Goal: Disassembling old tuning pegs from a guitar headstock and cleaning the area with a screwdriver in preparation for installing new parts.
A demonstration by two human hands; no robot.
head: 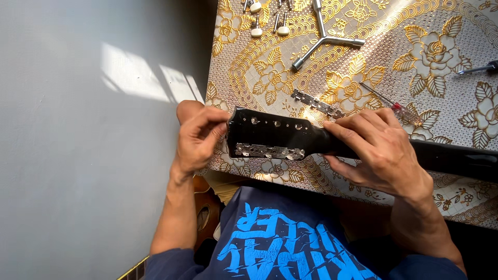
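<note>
A black guitar headstock (275, 136) lies back side up across the near edge of the table, its neck (456, 158) running right. A metal tuner plate (270, 151) sits along its near edge, and empty holes show along the far edge. My left hand (199, 136) pinches the end of the headstock. My right hand (376, 150) wraps around the neck just behind the headstock. A second loose tuner plate (317, 103) rests on the cloth beyond the headstock.
The table carries a gold floral cloth (441, 57). On it lie a three-armed socket wrench (324, 39), several white-knobbed tuner pegs (270, 23), a red-handled small screwdriver (389, 101) and a dark-handled tool (480, 67). Grey floor (78, 155) on the left. A guitar body (205, 215) leans below.
</note>
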